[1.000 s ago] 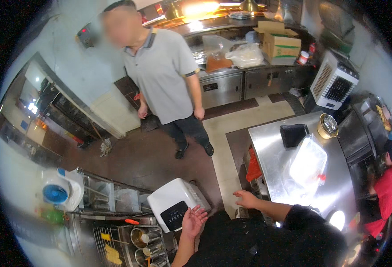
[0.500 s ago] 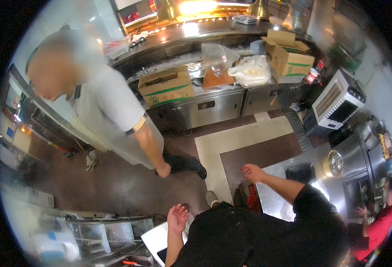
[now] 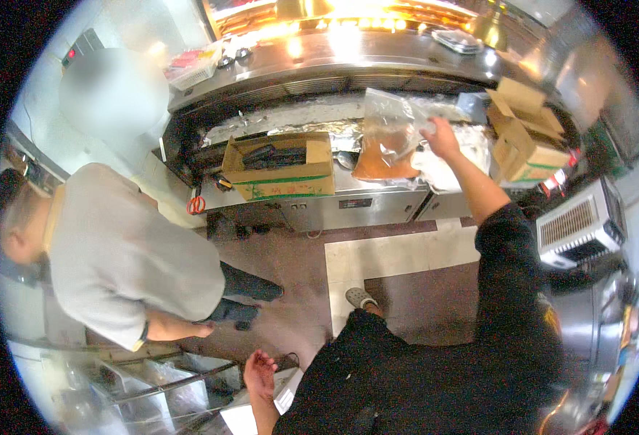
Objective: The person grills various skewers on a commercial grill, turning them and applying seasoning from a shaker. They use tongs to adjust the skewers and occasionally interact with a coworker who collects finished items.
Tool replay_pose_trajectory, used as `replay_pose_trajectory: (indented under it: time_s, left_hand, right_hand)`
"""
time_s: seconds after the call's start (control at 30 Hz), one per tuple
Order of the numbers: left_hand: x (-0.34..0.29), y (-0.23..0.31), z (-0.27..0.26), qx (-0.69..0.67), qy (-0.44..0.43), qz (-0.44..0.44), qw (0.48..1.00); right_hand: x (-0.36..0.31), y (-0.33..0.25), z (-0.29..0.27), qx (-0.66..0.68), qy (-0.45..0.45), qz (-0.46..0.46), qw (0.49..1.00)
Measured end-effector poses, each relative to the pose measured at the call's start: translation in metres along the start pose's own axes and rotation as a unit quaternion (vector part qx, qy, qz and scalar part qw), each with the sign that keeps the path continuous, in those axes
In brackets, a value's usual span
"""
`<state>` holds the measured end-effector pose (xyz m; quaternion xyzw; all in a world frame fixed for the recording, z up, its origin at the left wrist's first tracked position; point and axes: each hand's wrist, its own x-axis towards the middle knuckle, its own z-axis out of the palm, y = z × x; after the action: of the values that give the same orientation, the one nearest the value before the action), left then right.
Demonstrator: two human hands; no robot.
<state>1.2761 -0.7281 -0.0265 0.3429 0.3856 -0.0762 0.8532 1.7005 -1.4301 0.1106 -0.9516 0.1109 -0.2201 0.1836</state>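
Observation:
My right arm stretches out over the steel counter. My right hand is at the upper right edge of a clear plastic bag with orange-brown contents, above a white plastic bag. Its fingers are at the clear bag's edge, but blur hides whether they grip it. Down at the lower left, my left hand hangs beside a white boxy object. That hand is empty, its fingers loosely bent and apart.
Cardboard boxes stand on the counter, one at the left and one at the right. Red-handled scissors hang at its left end. A person in a grey shirt stands at left. An air cooler stands at right.
I have come closer to the counter, and my right hand has reached forward to the bags. The person in grey has turned and moved nearer on my left. My left hand stays low.

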Motion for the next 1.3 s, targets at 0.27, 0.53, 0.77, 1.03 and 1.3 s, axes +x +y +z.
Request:
replay_pose_trajectory:
  time_s: [0.27,0.53,0.77,1.03,1.3]
  left_hand:
    - [-0.009,-0.046,0.046,-0.080,0.118,0.022,0.990]
    - [0.002,-0.046,0.098,-0.046,0.133,0.083,0.987]
    - [0.008,-0.046,0.110,-0.116,0.050,0.116,0.985]
    - [-0.016,-0.051,0.105,-0.004,-0.204,0.240,0.949]
    - [-0.081,-0.046,0.007,-0.230,-0.287,0.437,0.821]
  right_hand:
    - [0.135,0.004,0.067,-0.043,-0.109,-0.112,0.987]
    - [0.134,-0.111,0.028,-0.061,-0.135,-0.420,0.895]
    - [0.106,-0.233,-0.092,-0.197,0.001,-0.486,0.851]
    - [-0.062,-0.430,-0.207,0.330,0.080,-0.726,0.597]
    - [-0.316,-0.555,-0.254,0.543,-0.345,-0.632,0.431]
